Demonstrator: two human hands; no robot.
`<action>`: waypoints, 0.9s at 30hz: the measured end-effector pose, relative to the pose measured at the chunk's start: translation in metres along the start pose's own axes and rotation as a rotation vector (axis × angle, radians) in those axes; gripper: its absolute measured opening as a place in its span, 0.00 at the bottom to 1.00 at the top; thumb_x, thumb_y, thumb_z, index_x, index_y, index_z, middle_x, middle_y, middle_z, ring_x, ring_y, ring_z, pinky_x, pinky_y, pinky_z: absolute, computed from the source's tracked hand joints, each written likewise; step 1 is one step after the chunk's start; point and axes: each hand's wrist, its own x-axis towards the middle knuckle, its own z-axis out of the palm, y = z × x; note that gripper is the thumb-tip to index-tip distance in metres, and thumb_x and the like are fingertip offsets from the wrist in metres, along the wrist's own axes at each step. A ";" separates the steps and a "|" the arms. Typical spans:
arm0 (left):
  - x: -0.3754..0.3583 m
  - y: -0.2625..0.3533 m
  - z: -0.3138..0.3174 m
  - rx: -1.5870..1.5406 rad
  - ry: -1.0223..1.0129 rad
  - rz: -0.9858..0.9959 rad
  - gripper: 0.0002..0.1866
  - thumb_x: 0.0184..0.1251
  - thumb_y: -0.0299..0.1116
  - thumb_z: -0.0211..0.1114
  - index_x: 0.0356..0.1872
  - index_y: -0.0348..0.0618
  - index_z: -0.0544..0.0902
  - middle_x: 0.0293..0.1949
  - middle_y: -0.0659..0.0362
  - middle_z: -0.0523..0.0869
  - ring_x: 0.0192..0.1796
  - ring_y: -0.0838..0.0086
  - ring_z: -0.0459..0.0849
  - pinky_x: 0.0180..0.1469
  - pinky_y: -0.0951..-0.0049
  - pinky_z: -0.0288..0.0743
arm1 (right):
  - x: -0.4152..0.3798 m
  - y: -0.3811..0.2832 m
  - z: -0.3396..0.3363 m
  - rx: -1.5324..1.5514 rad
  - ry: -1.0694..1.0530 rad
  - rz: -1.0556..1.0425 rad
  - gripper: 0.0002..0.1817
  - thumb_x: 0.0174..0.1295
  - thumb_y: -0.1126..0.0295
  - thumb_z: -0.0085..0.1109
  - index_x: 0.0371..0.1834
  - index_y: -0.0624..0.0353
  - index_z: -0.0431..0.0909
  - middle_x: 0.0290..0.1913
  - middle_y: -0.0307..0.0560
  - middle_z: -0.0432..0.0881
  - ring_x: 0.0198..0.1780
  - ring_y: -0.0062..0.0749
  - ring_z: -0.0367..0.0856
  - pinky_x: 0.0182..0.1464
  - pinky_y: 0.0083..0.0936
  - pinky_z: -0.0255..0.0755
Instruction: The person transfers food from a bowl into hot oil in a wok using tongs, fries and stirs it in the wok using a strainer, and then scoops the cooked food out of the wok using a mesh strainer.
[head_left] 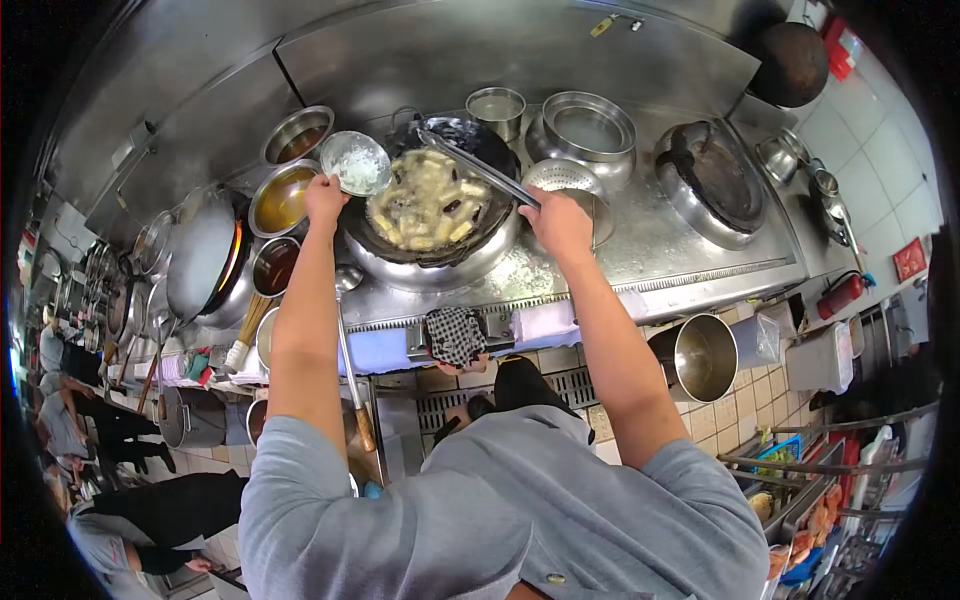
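My left hand [325,200] is closed on the rim of a small bowl [357,163] with white, wet-looking contents, held at the left edge of the wok. In my right hand [560,225] are long metal tongs [480,168], reaching across to the wok's far side. Between my hands, pale yellow pieces and a few dark ones bubble in foamy oil [425,205] inside the black wok [487,215]. The wok sits on a round steel burner ring [430,275]. A perforated strainer [565,180] rests just right of the tongs.
Left of the wok stand bowls of yellow oil [280,200] and dark red sauce [276,267]. A ladle [346,340] hangs over the counter's front edge. Pots [590,130] and another wok [712,175] are at the right. People in grey shirts [105,535] stand at the left.
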 end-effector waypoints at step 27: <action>-0.134 0.075 0.101 -0.661 -0.307 -0.404 0.07 0.61 0.25 0.50 0.39 0.35 0.69 0.34 0.51 0.77 0.30 0.66 0.81 0.28 0.77 0.80 | -0.129 0.059 -0.025 0.106 0.162 0.078 0.23 0.53 0.59 0.60 0.55 0.36 0.73 0.47 0.53 0.78 0.42 0.48 0.79 0.42 0.38 0.73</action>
